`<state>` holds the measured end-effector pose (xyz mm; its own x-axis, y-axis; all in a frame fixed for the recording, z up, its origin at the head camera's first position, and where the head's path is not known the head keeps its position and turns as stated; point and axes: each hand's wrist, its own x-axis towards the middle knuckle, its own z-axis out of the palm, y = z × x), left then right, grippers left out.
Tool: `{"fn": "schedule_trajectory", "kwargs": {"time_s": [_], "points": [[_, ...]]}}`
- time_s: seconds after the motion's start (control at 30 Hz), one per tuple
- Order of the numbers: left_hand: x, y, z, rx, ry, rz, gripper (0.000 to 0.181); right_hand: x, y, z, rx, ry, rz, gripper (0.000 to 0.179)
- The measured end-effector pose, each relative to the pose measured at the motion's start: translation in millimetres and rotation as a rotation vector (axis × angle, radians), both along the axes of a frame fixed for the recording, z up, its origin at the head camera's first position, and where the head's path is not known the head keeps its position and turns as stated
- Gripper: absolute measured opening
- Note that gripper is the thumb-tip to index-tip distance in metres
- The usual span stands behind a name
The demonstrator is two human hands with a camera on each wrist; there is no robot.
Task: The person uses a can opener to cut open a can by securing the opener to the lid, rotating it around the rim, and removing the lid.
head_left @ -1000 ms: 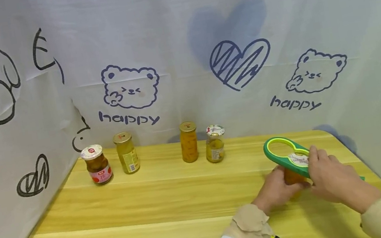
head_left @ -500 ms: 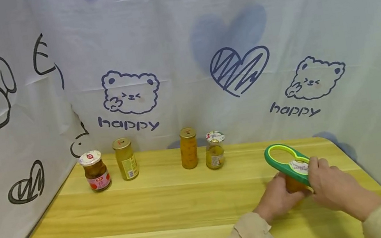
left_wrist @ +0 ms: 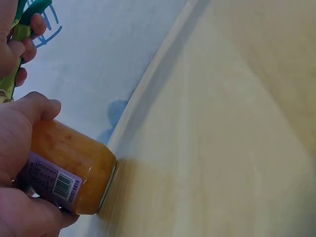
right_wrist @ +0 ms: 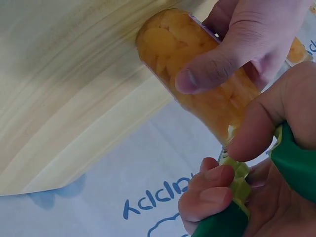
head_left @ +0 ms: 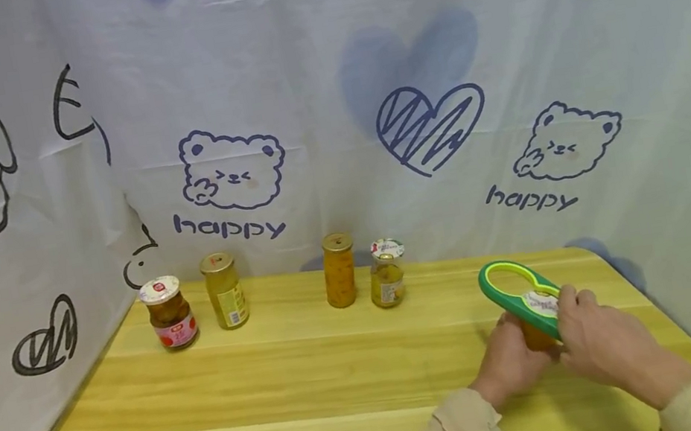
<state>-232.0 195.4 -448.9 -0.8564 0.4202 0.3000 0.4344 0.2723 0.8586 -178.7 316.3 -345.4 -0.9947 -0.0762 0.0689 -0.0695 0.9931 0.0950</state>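
Along the back of the wooden tabletop (head_left: 244,390), before a printed white cloth (head_left: 294,65), four lidded jars are seen standing upright. At the far left, a dark jar (head_left: 170,315) with a pink label is placed, with a yellow-green jar (head_left: 224,295) near it. Well apart from these, a tall orange jar (head_left: 340,274) is found, and just to its right a small jar (head_left: 387,278). Farther right and nearer the person, a purple-labelled jar (left_wrist: 74,155) is held by the left hand (head_left: 513,362), whose grip is curled round its side; whether its base touches the tabletop cannot be told. At its top, a green tool (head_left: 517,304) is held, through whose opening a white patterned lid (head_left: 542,302) is seen. At the right, this tool is clasped by the right hand (head_left: 606,344), its grip wrapped about the handles.
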Motion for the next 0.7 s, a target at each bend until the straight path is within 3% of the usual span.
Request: {"fn": "schedule_trajectory", "kwargs": {"time_s": [0.27,0.47,0.7], "points": [[-2.3,0.5,1.5,0.060,-0.093,-0.060,0.063,-1.1,6,-2.4,-0.012,0.017,-0.005,0.064],[-4.1,2.4,-1.3,0.069,-0.101,-0.108,0.063,0.6,11,-5.5,-0.019,0.037,0.016,0.064],[-11.0,6.3,-5.7,0.195,-0.168,-0.204,0.065,-2.3,14,-3.3,-0.012,0.041,0.024,0.064]]}}
